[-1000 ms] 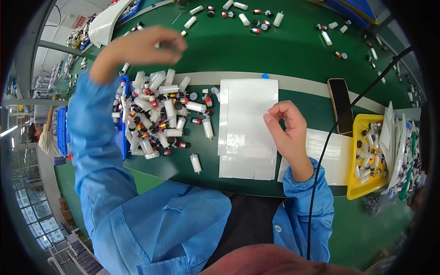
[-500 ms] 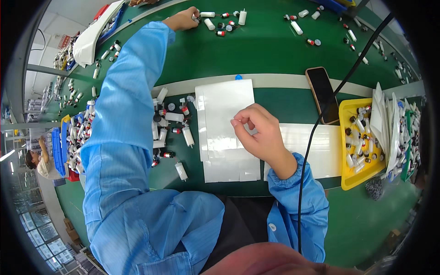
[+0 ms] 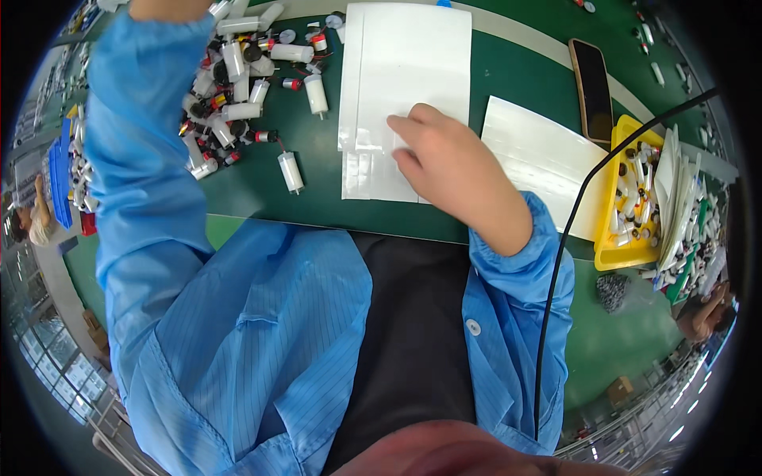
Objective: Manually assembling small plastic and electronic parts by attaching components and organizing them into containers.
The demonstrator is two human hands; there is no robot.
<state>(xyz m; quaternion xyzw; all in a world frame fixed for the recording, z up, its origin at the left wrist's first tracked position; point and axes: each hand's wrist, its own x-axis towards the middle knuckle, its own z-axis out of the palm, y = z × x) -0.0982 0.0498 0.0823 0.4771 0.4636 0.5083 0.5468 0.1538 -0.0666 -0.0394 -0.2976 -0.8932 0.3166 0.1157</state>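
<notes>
In the head view, holds right hand (image 3: 448, 155) over sheets (image 3: 409, 67), with thumb and forefinger parted; cannot tell whether touching. Has parts (image 3: 238, 110) left of those fingers, tray (image 3: 627, 258) well to their right. Reaches past upper edge with left wrist (image 3: 171, 8); cannot tell its finger state.

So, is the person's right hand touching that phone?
Apart: the head view shows a stretch of green tabletop between the right hand and the phone.

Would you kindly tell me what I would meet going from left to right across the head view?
Blue bin, pile of white cylindrical parts, stacked white sheets, yellow tray.
</notes>
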